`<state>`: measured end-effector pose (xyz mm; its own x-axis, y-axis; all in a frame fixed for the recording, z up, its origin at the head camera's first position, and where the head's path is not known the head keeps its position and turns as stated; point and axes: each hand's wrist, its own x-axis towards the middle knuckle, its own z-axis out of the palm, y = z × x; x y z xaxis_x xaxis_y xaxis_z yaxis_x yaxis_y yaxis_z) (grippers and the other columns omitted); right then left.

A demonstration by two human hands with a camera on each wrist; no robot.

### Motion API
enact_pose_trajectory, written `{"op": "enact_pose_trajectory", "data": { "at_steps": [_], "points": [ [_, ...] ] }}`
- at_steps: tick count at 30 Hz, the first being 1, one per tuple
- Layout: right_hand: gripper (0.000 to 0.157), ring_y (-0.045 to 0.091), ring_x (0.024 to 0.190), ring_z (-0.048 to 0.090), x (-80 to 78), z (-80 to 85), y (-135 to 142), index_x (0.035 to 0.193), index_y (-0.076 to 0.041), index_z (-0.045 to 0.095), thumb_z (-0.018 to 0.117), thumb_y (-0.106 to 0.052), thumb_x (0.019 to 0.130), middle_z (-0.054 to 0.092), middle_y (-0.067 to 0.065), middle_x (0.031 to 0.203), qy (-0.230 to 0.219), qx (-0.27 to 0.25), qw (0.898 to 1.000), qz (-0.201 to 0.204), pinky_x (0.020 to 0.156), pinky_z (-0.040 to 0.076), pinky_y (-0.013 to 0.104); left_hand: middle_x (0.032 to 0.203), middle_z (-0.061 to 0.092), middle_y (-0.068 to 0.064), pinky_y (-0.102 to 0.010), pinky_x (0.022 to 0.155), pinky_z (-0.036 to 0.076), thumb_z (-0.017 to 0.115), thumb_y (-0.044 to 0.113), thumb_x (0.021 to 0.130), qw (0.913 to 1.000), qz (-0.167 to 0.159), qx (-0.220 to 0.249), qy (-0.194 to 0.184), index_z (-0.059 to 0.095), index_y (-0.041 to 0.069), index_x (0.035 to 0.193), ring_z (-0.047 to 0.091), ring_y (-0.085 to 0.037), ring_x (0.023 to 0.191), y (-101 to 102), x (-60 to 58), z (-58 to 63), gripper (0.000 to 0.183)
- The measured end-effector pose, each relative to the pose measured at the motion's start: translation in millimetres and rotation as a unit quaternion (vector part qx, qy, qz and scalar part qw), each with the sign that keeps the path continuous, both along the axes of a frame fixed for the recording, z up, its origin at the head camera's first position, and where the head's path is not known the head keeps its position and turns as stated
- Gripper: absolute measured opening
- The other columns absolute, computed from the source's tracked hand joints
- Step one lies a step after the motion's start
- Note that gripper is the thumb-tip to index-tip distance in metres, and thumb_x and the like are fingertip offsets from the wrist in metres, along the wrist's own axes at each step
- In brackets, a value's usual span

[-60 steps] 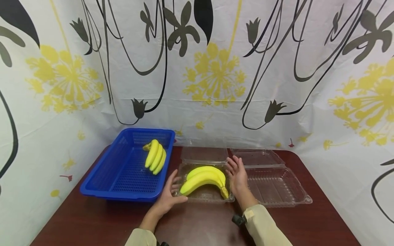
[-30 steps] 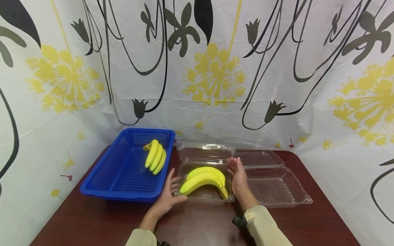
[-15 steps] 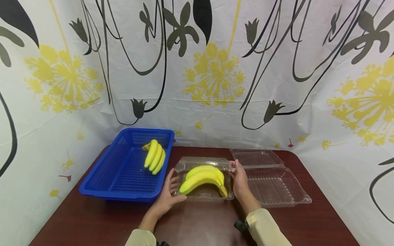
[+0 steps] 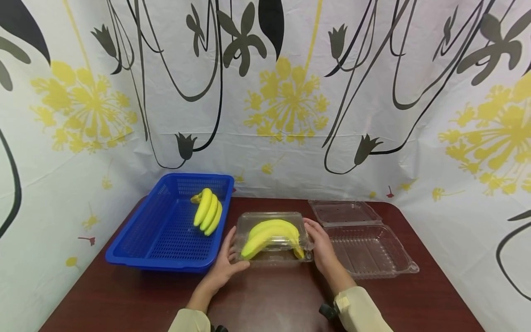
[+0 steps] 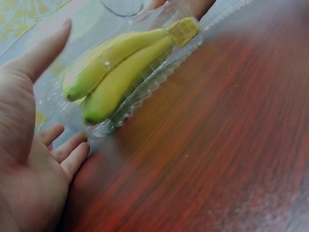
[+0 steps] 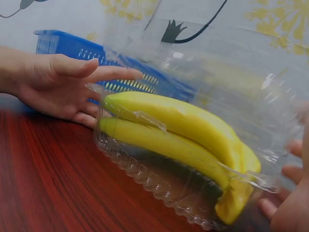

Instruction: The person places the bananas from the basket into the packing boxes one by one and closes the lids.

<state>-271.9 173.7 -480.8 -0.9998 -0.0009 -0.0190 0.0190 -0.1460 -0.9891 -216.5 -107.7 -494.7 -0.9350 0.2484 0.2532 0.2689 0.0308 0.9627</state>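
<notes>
A clear plastic clamshell container (image 4: 269,256) stands at the middle of the table with a bunch of bananas (image 4: 267,236) inside. Its hinged lid (image 4: 271,217) is tilted forward over the bananas, its front edge still above the base in the right wrist view. At the container's left side is my left hand (image 4: 224,265), thumb spread and fingers extended beside the wall. My right hand (image 4: 322,244) is at the opposite side, its fingertips against the lid's right edge. In the right wrist view, parts of the right-hand fingers (image 6: 292,171) show at the frame's edge.
A blue perforated basket (image 4: 166,263) stands on the left, with another bunch of bananas (image 4: 209,212) in it. To the right lies a second clear clamshell container (image 4: 369,251), lid laid back. A patterned cloth (image 4: 265,115) hangs behind the dark red table (image 4: 269,299).
The container's lid has swung up from lying back and come forward over the bananas, my right hand moving along with it. My left hand has stayed at the container's left side.
</notes>
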Motion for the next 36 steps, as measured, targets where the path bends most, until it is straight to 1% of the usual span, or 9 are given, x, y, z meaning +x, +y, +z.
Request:
{"op": "enact_pose_trajectory", "data": {
  "at_steps": [3,7,13,17,19,22,26,30,36],
  "points": [
    [0.045,0.026,0.120,0.026,2.3,1.0,0,0.127,-0.011,0.041,0.050,-0.030,0.086,0.035,0.007,0.130,-0.015,0.035,0.999,0.013,0.093,0.023,0.052,0.141,0.012,-0.013,-0.055,0.091,0.022,0.054,0.008,0.083,0.9999,-0.007,-0.001,-0.008,0.009,0.017,0.140,0.021,-0.037,0.121,-1,-0.7,-0.4,0.072],
    [0.045,0.026,0.119,0.031,6.7,2.6,-3,0.127,-0.013,0.040,0.052,-0.025,0.086,0.035,0.009,0.130,-0.024,0.076,0.997,0.004,0.091,0.028,0.050,0.140,0.013,-0.003,-0.055,0.090,0.022,0.042,0.016,0.091,0.9994,-0.005,0.001,-0.033,0.017,0.023,0.138,0.023,-0.032,0.120,-3,-5.2,-6.5,0.055],
    [0.046,0.025,0.118,0.034,14.0,2.0,-8,0.128,-0.015,0.038,0.053,-0.023,0.086,0.033,0.010,0.132,-0.014,0.109,0.994,-0.010,0.089,0.032,0.047,0.136,0.021,-0.003,-0.045,0.083,0.034,0.055,0.017,0.083,0.9989,0.026,0.002,-0.040,0.027,0.028,0.135,0.030,-0.030,0.113,-5,-15.1,-19.6,0.060],
    [0.045,0.025,0.116,0.035,15.4,-0.9,-9,0.127,-0.015,0.040,0.053,-0.024,0.085,0.035,0.011,0.131,-0.006,0.116,0.993,-0.022,0.087,0.033,0.046,0.127,0.029,-0.011,-0.037,0.076,0.037,0.058,0.016,0.079,0.9990,0.039,-0.006,-0.022,0.029,0.023,0.135,0.035,-0.027,0.101,-5,-17.1,-21.1,0.064],
    [0.044,0.024,0.116,0.035,15.8,-1.8,-8,0.126,-0.017,0.041,0.054,-0.025,0.085,0.036,0.009,0.130,-0.008,0.120,0.992,-0.026,0.088,0.033,0.045,0.116,0.036,-0.012,-0.033,0.072,0.037,0.058,0.014,0.077,0.9990,0.042,-0.008,-0.015,0.031,0.021,0.135,0.038,-0.024,0.093,-5,-17.8,-21.0,0.064],
    [0.044,0.022,0.117,0.033,16.8,-2.8,-8,0.126,-0.019,0.041,0.053,-0.028,0.085,0.036,0.007,0.130,-0.007,0.128,0.991,-0.026,0.089,0.032,0.045,0.089,0.044,-0.011,-0.032,0.065,0.041,0.058,0.008,0.075,0.9992,0.035,0.013,-0.016,0.032,0.019,0.134,0.043,-0.021,0.076,-4,-19.5,-19.8,0.066],
    [0.044,0.023,0.117,0.033,18.0,-2.9,-10,0.126,-0.019,0.041,0.053,-0.029,0.085,0.036,0.008,0.130,0.005,0.126,0.992,-0.030,0.088,0.033,0.046,0.061,0.041,-0.010,-0.036,0.055,0.044,0.057,0.000,0.075,0.9982,0.011,0.049,-0.033,0.030,0.016,0.135,0.042,-0.021,0.054,-4,-21.6,-16.8,0.068],
    [0.044,0.024,0.116,0.034,17.3,-3.9,-12,0.126,-0.019,0.042,0.053,-0.029,0.085,0.037,0.010,0.130,0.011,0.120,0.992,-0.038,0.087,0.033,0.046,0.054,0.035,-0.015,-0.037,0.052,0.042,0.053,-0.003,0.077,0.9966,-0.001,0.059,-0.057,0.026,0.015,0.136,0.039,-0.025,0.049,-5,-19.3,-11.4,0.068],
    [0.043,0.026,0.115,0.037,17.5,-6.0,-14,0.125,-0.017,0.043,0.053,-0.030,0.085,0.039,0.012,0.127,0.013,0.119,0.991,-0.055,0.088,0.032,0.047,0.057,0.034,-0.019,-0.036,0.054,0.038,0.049,-0.004,0.080,0.9959,0.003,0.045,-0.078,0.024,0.014,0.137,0.038,-0.026,0.052,-2,-9.8,2.3,0.065]
  ]
}}
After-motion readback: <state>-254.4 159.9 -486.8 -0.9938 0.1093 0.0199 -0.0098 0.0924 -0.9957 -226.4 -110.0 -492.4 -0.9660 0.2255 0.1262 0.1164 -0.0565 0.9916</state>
